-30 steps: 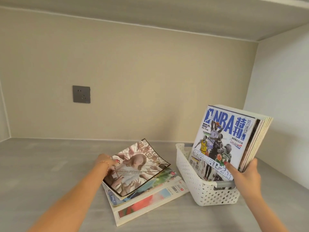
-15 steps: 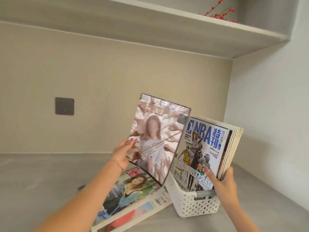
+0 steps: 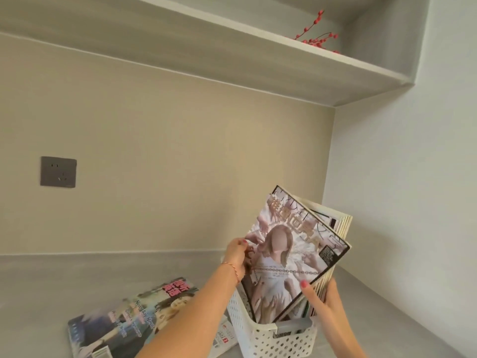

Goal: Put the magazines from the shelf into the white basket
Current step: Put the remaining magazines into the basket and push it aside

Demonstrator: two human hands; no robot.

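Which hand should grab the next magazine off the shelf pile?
Left. The left hand is nearer the flat magazine pile; the right hand steadies the magazines standing in the white perforated plastic basket.

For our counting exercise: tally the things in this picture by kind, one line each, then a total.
Hands: 2, left hand, right hand
White basket: 1
Magazines lying flat on the shelf: 2 visible
Magazine being slotted in: 1
Wall socket: 1
Total: 7
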